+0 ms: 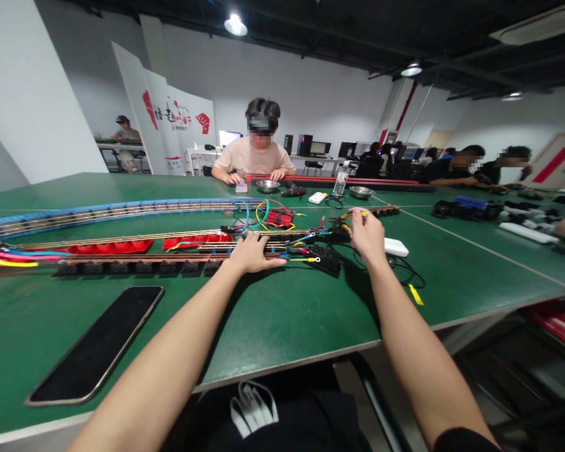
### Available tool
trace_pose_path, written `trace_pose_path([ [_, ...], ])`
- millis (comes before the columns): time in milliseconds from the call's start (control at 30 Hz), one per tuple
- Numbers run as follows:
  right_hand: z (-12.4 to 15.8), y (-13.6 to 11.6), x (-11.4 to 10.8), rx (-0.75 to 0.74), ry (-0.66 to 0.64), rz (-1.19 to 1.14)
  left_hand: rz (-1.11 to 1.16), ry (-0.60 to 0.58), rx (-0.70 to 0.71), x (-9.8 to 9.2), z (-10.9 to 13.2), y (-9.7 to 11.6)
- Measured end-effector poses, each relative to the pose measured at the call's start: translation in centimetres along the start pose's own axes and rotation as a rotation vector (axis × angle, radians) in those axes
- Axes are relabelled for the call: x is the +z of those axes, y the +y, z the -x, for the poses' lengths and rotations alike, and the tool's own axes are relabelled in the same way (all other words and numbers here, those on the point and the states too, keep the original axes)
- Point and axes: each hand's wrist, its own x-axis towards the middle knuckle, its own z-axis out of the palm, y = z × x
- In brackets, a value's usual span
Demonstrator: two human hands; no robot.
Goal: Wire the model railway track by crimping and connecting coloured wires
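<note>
My left hand (pixel 252 253) lies with its fingers apart on the long brown and black rail assembly (pixel 169 256), near its right end. Colored wires with ring terminals (pixel 316 259) stick out just right of that hand. My right hand (pixel 366 233) is closed around the yellow handles of pliers (pixel 360 214), whose dark jaws point left toward the black connector parts. Under and beside the wires sits a black block (pixel 327 260). Red plastic pieces (pixel 122 246) lie along the rails, and a curved blue track (pixel 98 213) runs behind them.
A phone (pixel 96 345) lies at the front left. To the right are a white device (pixel 396 247), a black cable and a yellow tag (pixel 415 294). Across the green table (pixel 282 320) a person sits behind a metal bowl (pixel 268 186), a drill (pixel 294 190) and a bottle (pixel 341 179).
</note>
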Motion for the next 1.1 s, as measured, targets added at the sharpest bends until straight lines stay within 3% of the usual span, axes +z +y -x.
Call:
trace_pose_path([
  [133,4.2,-2.6,-2.3,0.140,-0.229,-0.399,0.005,-0.001,0.001,-0.2,0.1,0.0],
  [267,8.9,-4.2,-3.0,0.258,-0.415,-0.531,0.026,-0.014,0.016,-0.4,0.2,-0.1],
  [400,11.0,-4.1,-1.8,0.304,-0.412,-0.549,0.040,-0.021,0.006,-0.3,0.1,-0.2],
  [600,11.6,-3.3,-0.1,0.250,-0.421,-0.508,0.056,0.003,0.006,-0.1,0.0,-0.3],
  [867,12.3,-4.0,-0.3,0.181,-0.425,-0.519,0.033,0.010,-0.002,-0.2,0.1,0.0],
  [1100,12.9,-3.9,-0.3,-0.009,-0.459,-0.367,0.023,-0.005,0.003,-0.4,0.2,0.1],
])
